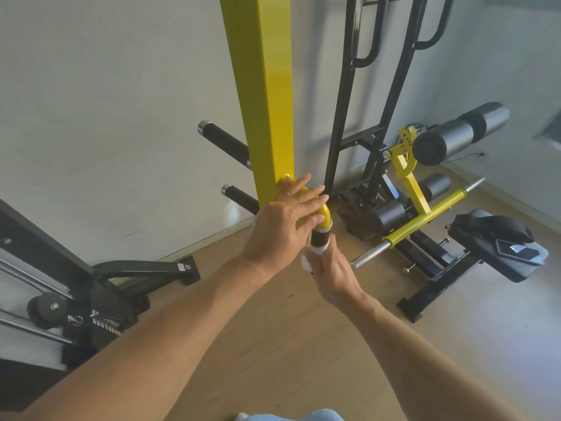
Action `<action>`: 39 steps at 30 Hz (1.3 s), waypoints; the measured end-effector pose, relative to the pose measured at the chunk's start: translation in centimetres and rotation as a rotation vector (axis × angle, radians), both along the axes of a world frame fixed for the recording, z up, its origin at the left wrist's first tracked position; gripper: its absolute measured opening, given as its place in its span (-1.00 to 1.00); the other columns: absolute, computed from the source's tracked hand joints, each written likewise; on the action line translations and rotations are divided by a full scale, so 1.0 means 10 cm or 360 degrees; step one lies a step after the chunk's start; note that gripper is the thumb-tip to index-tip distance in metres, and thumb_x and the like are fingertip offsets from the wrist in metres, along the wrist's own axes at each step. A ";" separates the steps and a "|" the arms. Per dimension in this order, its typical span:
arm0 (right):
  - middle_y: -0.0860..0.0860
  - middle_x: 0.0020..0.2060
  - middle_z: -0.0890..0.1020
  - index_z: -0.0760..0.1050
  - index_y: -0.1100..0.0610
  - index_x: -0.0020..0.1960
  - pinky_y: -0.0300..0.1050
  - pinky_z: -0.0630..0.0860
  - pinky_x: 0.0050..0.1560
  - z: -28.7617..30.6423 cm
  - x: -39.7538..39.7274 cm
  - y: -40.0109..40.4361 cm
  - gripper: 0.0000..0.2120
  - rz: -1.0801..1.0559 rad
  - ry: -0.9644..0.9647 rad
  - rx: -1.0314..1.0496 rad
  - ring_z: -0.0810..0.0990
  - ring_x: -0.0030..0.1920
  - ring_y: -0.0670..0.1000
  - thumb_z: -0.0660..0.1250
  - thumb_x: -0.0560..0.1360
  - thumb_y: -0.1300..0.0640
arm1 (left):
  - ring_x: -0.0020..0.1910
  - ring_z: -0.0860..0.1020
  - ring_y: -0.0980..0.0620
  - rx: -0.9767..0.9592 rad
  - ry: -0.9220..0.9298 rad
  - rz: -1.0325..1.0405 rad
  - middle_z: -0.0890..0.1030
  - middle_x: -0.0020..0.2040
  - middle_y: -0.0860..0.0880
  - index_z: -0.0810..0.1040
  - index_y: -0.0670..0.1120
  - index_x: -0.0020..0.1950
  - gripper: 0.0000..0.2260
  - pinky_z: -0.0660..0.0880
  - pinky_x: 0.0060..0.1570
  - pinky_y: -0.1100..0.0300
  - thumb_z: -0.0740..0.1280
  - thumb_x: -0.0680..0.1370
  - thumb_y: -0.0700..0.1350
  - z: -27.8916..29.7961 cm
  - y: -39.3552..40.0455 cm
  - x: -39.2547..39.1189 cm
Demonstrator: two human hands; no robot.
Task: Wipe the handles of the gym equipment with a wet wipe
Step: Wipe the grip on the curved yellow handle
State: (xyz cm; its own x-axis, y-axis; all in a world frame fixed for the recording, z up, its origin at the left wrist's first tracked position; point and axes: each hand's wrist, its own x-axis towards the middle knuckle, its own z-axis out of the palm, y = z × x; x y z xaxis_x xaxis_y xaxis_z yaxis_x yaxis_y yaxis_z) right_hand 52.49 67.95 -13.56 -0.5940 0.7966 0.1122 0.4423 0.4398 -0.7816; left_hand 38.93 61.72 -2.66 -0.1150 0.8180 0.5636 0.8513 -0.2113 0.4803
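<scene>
Mid-frame, our right hand (329, 270) clenches the limp wet wipe (315, 250) around the rigid black handle (320, 238) — left hand (285, 221) lies open, fingers spread, on the yellow bend (324, 212) above.

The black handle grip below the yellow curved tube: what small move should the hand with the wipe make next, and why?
Probably slide the right hand up along the black handle grip with the wet wipe wrapped around it. The wipe sits low on the grip, and the upper part just below the yellow curved tube, where the left hand rests, is still bare.
</scene>
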 end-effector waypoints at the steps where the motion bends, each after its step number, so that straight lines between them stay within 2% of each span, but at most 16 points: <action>1: 0.10 -0.14 0.59 0.27 0.03 0.08 0.10 0.56 -0.11 -0.11 0.03 -0.02 -0.73 0.0015 -0.0225 -0.0055 0.56 -0.16 0.14 0.17 0.62 -0.17 | 0.49 0.38 0.03 -0.0004 -0.0002 0.0010 0.58 0.35 -0.04 0.60 -0.15 0.31 -0.66 0.22 0.53 0.04 0.45 0.54 -0.17 0.00 0.01 0.00; 3: 0.10 -0.13 0.58 0.27 0.05 0.05 0.12 0.56 -0.08 -0.17 0.06 0.00 -0.72 0.0027 -0.0385 -0.0081 0.55 -0.15 0.14 0.18 0.62 -0.16 | 0.48 0.38 0.03 -0.0010 -0.0004 0.0015 0.58 0.35 -0.04 0.60 -0.15 0.31 -0.66 0.22 0.53 0.03 0.45 0.54 -0.16 0.01 0.03 -0.02; 7: 0.03 -0.23 0.57 0.29 0.00 0.03 0.00 0.52 -0.20 0.26 -0.03 0.07 -0.77 0.0023 0.0248 0.0128 0.56 -0.23 0.09 0.18 0.63 -0.15 | 0.49 0.36 0.07 -0.0004 -0.0013 0.0021 0.57 0.36 -0.02 0.60 -0.14 0.31 -0.66 0.24 0.52 0.01 0.45 0.54 -0.17 0.01 0.03 0.00; 9: 0.03 -0.25 0.58 0.31 0.00 0.04 -0.01 0.51 -0.24 0.30 -0.06 0.10 -0.78 0.0015 0.0383 0.0130 0.58 -0.25 0.10 0.19 0.63 -0.15 | 0.49 0.35 0.07 0.0015 -0.0017 0.0036 0.57 0.36 -0.02 0.60 -0.14 0.32 -0.66 0.26 0.51 -0.01 0.45 0.54 -0.17 -0.01 0.01 0.02; 12: 0.04 -0.18 0.58 0.32 0.04 0.10 0.06 0.52 -0.20 0.02 0.04 0.09 -0.65 0.0068 0.0058 0.0132 0.58 -0.19 0.15 0.15 0.59 -0.24 | 0.50 0.36 0.03 0.0028 -0.0010 0.0028 0.57 0.36 -0.04 0.60 -0.15 0.32 -0.66 0.26 0.51 -0.07 0.44 0.54 -0.17 -0.04 0.00 0.04; 14: 0.04 -0.21 0.57 0.28 0.02 0.04 0.02 0.48 -0.23 -0.14 0.09 0.07 -0.68 0.0083 -0.0268 0.0082 0.57 -0.18 0.16 0.16 0.60 -0.23 | 0.50 0.37 0.02 0.0022 -0.0023 0.0026 0.58 0.35 -0.04 0.60 -0.16 0.32 -0.66 0.27 0.50 -0.09 0.44 0.54 -0.17 -0.04 0.02 0.03; 15: 0.05 -0.22 0.57 0.27 0.02 0.02 0.01 0.47 -0.24 -0.13 0.09 0.08 -0.70 0.0087 -0.0301 0.0067 0.56 -0.19 0.16 0.18 0.60 -0.22 | 0.50 0.36 0.03 0.0018 -0.0034 0.0030 0.58 0.35 -0.04 0.60 -0.16 0.32 -0.66 0.27 0.50 -0.10 0.45 0.54 -0.18 -0.03 0.03 0.03; 20: 0.04 -0.19 0.57 0.36 0.11 0.05 0.03 0.49 -0.21 0.51 -0.04 0.21 -0.76 0.0103 0.0296 0.0244 0.54 -0.22 0.07 0.22 0.63 -0.08 | 0.50 0.36 0.04 0.0054 -0.0036 0.0060 0.57 0.36 -0.03 0.60 -0.15 0.31 -0.67 0.33 0.45 -0.12 0.44 0.55 -0.19 -0.04 0.03 0.05; 23: 0.07 -0.22 0.57 0.35 0.12 0.06 0.04 0.47 -0.24 0.47 0.02 0.19 -0.72 0.0203 0.0356 0.0185 0.53 -0.24 0.12 0.21 0.63 -0.11 | 0.51 0.35 0.05 0.0070 -0.0075 0.0067 0.57 0.36 -0.03 0.60 -0.15 0.31 -0.68 0.33 0.46 -0.11 0.44 0.55 -0.20 -0.07 0.03 0.08; 25: 0.09 -0.19 0.59 0.33 0.11 0.12 0.05 0.50 -0.22 0.14 0.07 0.16 -0.62 0.0178 0.0149 0.0060 0.56 -0.22 0.14 0.19 0.59 -0.21 | 0.51 0.35 0.03 0.0079 -0.0088 0.0091 0.57 0.36 -0.04 0.61 -0.16 0.31 -0.68 0.32 0.46 -0.10 0.44 0.55 -0.21 -0.08 0.04 0.11; 29: 0.04 -0.16 0.57 0.39 0.12 0.14 0.01 0.45 -0.20 -0.68 0.32 0.10 -0.73 0.0218 -0.0950 -0.0165 0.60 -0.12 0.15 0.12 0.66 -0.08 | 0.55 0.28 0.05 -0.0004 -0.0148 0.0060 0.52 0.42 -0.02 0.56 -0.16 0.37 -0.66 0.33 0.46 -0.12 0.39 0.59 -0.21 -0.07 0.00 0.13; 31: 0.03 -0.19 0.59 0.49 0.12 0.11 0.00 0.45 -0.22 -0.86 0.44 -0.05 -0.64 0.0223 -0.1060 -0.0439 0.57 -0.19 0.11 0.10 0.64 -0.14 | 0.58 0.20 0.10 -0.0102 -0.0247 -0.0047 0.42 0.50 0.04 0.46 -0.13 0.46 -0.62 0.31 0.48 -0.09 0.33 0.63 -0.19 -0.03 -0.08 0.12; 33: 0.02 -0.31 0.58 0.52 0.11 -0.11 -0.02 0.44 -0.32 -0.79 0.42 -0.21 -0.61 0.0213 -0.0832 -0.0692 0.49 -0.33 0.04 0.20 0.55 -0.21 | 0.56 0.21 0.16 -0.0142 -0.0457 -0.0080 0.35 0.51 0.15 0.38 -0.09 0.52 -0.57 0.29 0.50 0.02 0.30 0.64 -0.18 0.00 -0.22 0.09; 36: -0.03 -0.45 0.38 0.36 0.14 -0.31 -0.22 0.19 -0.47 -0.30 0.20 -0.36 -0.61 0.0168 -0.0401 -0.0737 0.26 -0.45 -0.07 0.39 0.50 -0.09 | 0.42 0.46 0.16 0.0028 -0.0864 0.0193 0.51 0.42 0.06 0.46 -0.08 0.46 -0.60 0.42 0.38 0.17 0.36 0.61 -0.15 -0.08 -0.53 0.04; 37: -0.05 -0.47 0.39 0.39 0.16 -0.32 -0.28 0.19 -0.50 -0.08 0.13 -0.41 -0.62 0.0162 -0.0216 -0.0763 0.27 -0.49 -0.10 0.45 0.48 -0.04 | 0.34 0.53 0.18 0.0061 -0.1026 0.0331 0.58 0.35 0.05 0.50 -0.08 0.41 -0.63 0.46 0.32 0.22 0.38 0.60 -0.14 -0.13 -0.65 0.03; 39: -0.07 -0.47 0.57 0.57 0.16 -0.25 -0.35 0.32 -0.48 0.28 -0.02 -0.49 -0.76 0.0193 0.0174 -0.0858 0.44 -0.50 -0.16 0.52 0.45 0.04 | 0.19 0.60 0.27 -0.0028 -0.1282 0.0582 0.65 0.22 0.10 0.55 -0.06 0.33 -0.67 0.49 0.17 0.39 0.41 0.57 -0.09 -0.26 -0.83 -0.01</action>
